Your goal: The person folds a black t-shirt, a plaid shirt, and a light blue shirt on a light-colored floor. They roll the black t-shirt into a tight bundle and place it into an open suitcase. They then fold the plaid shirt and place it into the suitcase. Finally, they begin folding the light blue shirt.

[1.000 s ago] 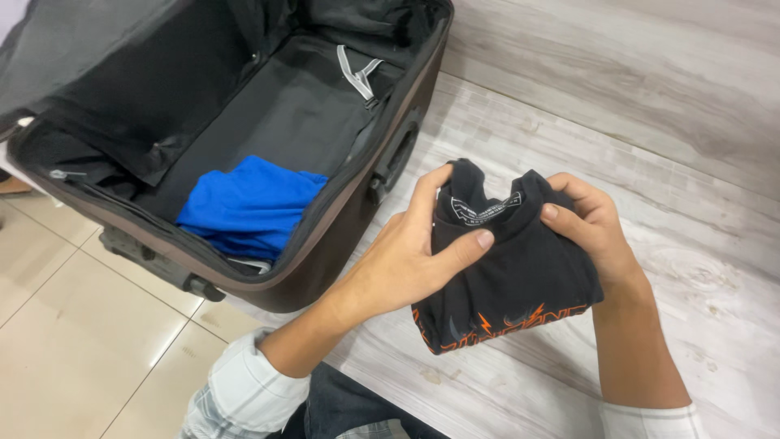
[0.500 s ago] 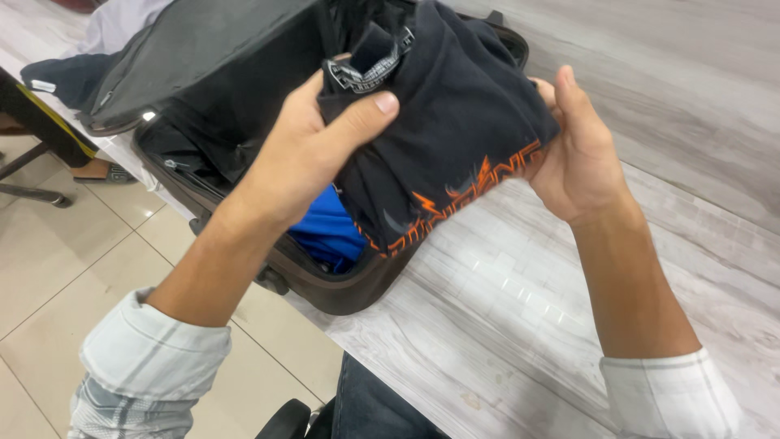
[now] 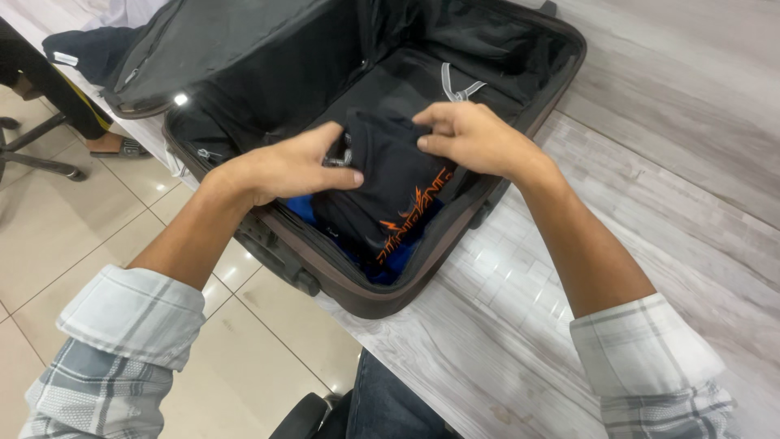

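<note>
1. Folded black shirt w/ orange print lies inside the open suitcase, near its front wall; orange lettering faces that front rim.
2. Shirt sits on top of a blue garment; blue shows at the shirt's left edge & along the suitcase's front wall.
3. Left hand rests on the shirt's left side; grip loose, fingers flat, thumb pressed on the fabric; not closed round it.
4. Right hand on the shirt's far right corner; fingers curled, pinching the fabric edge.
5. Grey strap lies in the suitcase behind the right hand; lid stands open at the suitcase's back left.
6. Suitcase rests on a pale wood-grain table; its front left corner overhangs the tiled floor.
</note>
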